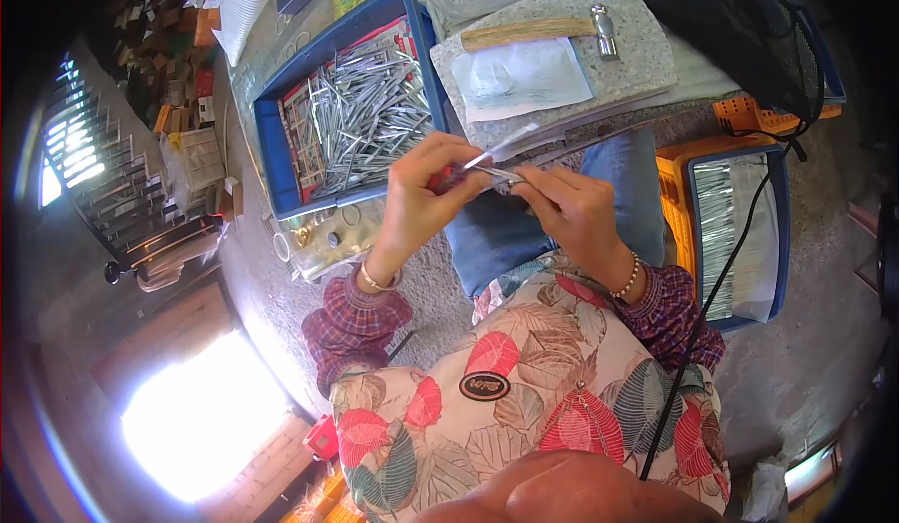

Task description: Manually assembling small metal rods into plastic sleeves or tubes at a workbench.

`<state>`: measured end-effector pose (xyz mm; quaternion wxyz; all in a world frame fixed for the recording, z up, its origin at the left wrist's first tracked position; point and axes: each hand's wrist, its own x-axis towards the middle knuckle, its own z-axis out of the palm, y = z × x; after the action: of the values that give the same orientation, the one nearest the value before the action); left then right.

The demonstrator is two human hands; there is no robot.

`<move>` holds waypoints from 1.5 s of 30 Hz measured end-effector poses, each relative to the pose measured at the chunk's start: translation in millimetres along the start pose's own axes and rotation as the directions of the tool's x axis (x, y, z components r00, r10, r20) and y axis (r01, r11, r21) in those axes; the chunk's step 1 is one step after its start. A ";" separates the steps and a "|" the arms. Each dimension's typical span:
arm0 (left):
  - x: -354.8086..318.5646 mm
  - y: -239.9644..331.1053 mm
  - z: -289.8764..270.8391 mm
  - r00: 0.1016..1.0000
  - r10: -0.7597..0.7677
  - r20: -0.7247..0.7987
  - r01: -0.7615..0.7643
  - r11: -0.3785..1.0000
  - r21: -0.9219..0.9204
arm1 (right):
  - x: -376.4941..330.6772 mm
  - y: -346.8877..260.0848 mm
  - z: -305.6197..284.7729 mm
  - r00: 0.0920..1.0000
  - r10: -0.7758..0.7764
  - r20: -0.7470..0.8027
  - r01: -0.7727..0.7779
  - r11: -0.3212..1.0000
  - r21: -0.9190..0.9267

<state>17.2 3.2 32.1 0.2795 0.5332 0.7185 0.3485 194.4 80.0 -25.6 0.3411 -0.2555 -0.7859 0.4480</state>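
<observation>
In front of my lap, both hands meet over a slim silver metal piece (502, 175). My left hand (417, 186) is closed around its left part, along with a small red thing (446, 180) mostly hidden by the fingers. A pale, narrow strip (510, 145) juts from the same grip toward the upper right; its kind cannot be made out. My right hand (579, 216) pinches the right end of the metal piece between thumb and fingers. Beyond the left hand, a blue tray (269, 153) lined with printed paper holds a heap of similar slim silver pieces (370, 116).
A speckled stone slab (646, 64) on the table bears a hammer (529, 32) and a pale paper sheet (520, 78). Behind it sits a clear bag (449, 3) of metal pieces. On the right, an orange crate (676, 172) supports another blue tray (782, 279). A black cable (730, 261) hangs down.
</observation>
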 end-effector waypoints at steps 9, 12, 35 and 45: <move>-5.0 1.2 6.4 0.997 0.065 0.048 -0.068 0.995 0.071 | -4.1 -6.4 2.2 0.999 -0.051 0.017 0.051 0.999 -0.001; -6.6 -4.7 8.2 0.999 0.013 0.051 -0.014 1.000 0.025 | -4.8 -7.5 2.6 0.997 -0.070 0.037 0.071 0.997 -0.014; -13.8 -19.7 -0.3 0.811 -0.385 0.441 0.572 0.682 -0.456 | -10.4 -1.2 0.7 0.974 -0.158 0.161 0.165 0.986 -0.029; -13.7 -18.7 -3.1 0.829 -0.382 0.408 0.546 0.712 -0.443 | -6.9 -2.2 -0.6 0.984 -0.124 0.131 0.131 0.990 -0.047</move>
<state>7.9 -14.1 19.5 0.5984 0.2762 0.6530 0.3731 199.1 74.4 -25.6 0.3109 -0.1847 -0.8330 0.4187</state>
